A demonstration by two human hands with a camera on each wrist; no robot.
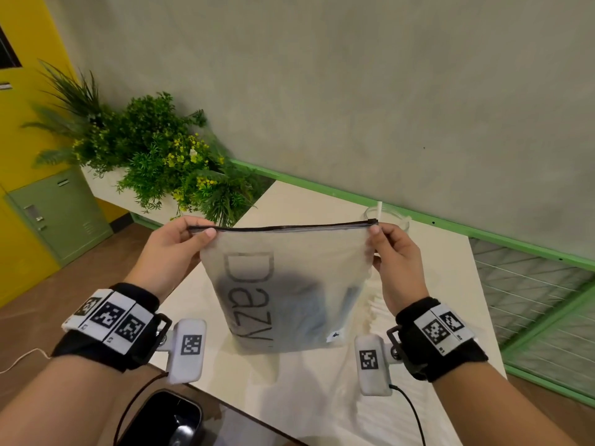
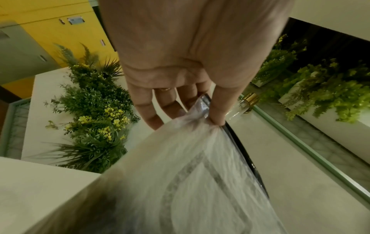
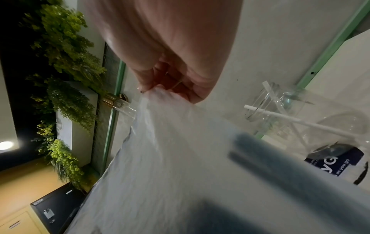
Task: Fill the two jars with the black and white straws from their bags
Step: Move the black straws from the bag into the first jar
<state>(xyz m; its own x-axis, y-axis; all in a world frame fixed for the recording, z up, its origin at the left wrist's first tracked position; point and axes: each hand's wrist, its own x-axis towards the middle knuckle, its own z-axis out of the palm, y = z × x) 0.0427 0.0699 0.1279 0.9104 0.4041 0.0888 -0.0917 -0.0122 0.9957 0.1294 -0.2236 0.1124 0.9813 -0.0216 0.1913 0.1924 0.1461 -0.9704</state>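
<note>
A frosted zip bag (image 1: 289,284) with dark lettering hangs upright over the white table (image 1: 309,397); dark straws show dimly through it. My left hand (image 1: 193,235) pinches the bag's top left corner at the black zip strip (image 1: 283,227). My right hand (image 1: 378,235) pinches the top right corner. In the left wrist view thumb and fingers (image 2: 217,110) clamp the bag (image 2: 190,174). In the right wrist view the bag (image 3: 170,158) fills the front, and a clear jar (image 3: 280,107) with one white straw (image 3: 280,114) stands beyond. That jar (image 1: 391,217) peeks out behind my right hand.
A planter of green and yellow foliage (image 1: 154,156) stands left of the table. A green-framed glass partition (image 1: 531,284) runs along the right and back. A small clear bottle with a gold cap (image 2: 245,102) sits by the back edge. A dark object (image 1: 167,420) lies near the front edge.
</note>
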